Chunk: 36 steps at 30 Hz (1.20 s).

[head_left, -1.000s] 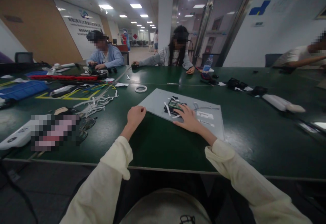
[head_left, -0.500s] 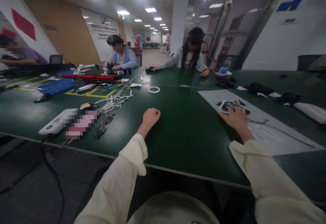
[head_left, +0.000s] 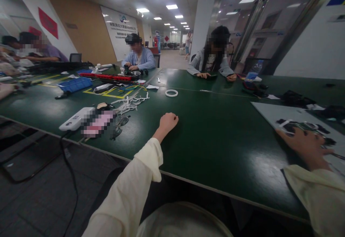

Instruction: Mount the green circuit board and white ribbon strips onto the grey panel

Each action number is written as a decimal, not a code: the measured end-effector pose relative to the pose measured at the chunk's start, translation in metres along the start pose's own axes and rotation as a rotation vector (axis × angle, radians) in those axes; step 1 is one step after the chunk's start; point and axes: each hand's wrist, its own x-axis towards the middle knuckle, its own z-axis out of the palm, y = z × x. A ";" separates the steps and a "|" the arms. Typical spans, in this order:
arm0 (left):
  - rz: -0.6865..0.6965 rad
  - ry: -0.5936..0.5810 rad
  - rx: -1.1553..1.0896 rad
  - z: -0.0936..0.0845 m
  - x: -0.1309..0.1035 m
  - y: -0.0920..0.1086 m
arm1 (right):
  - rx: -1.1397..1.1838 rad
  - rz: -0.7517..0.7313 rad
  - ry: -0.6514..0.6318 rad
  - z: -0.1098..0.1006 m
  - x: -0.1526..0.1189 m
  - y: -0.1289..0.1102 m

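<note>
Guessing it's partway tbh: electronic parts (head_left: 289,126) are laid out on the gray board (head_left: 272,109) at 3 o'clock, none looking lifted off yet, right hand (head_left: 307,147) splayed over them, left hand (head_left: 168,122) loosely fisted toward its 9.

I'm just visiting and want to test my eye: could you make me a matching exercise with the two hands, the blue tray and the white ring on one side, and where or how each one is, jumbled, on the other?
1. Left hand
2. Blue tray
3. Right hand
4. White ring

A. Lying flat on the green table, farther from the wearer than either hand
B. Fingers spread at the dark parts on the grey board
C. Just in front of the long red strip
D. Curled into a loose fist

Right pairs: 1-D, 2-C, 3-B, 4-A
</note>
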 end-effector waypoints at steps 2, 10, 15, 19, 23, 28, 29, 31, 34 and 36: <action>0.006 0.000 0.001 0.001 0.001 -0.001 | 0.052 0.033 -0.025 0.000 0.001 0.001; 0.014 0.018 0.060 0.002 0.003 -0.003 | 0.140 0.020 -0.036 -0.001 0.001 0.004; 0.037 0.028 0.034 0.003 0.003 -0.003 | 0.159 0.020 -0.030 -0.001 0.002 0.005; 0.035 0.023 0.031 0.003 0.003 -0.003 | 0.120 -0.018 -0.032 -0.006 -0.002 -0.002; 0.045 0.024 0.026 0.003 0.003 -0.004 | 0.083 -0.082 -0.055 -0.006 -0.002 -0.002; 0.059 0.021 0.050 0.002 0.001 -0.003 | 0.120 0.006 -0.042 0.000 0.001 0.004; 0.063 0.017 0.057 0.000 0.000 -0.001 | 0.120 0.009 -0.035 0.000 0.001 0.004; 0.066 0.025 0.076 -0.005 -0.002 0.002 | 0.117 -0.002 -0.012 -0.001 -0.002 0.003; -0.018 0.100 0.135 -0.019 -0.010 0.000 | 0.105 -0.016 0.014 -0.008 -0.007 -0.002; -0.150 0.178 0.197 -0.033 -0.021 -0.010 | 0.098 -0.026 0.016 -0.014 -0.011 -0.005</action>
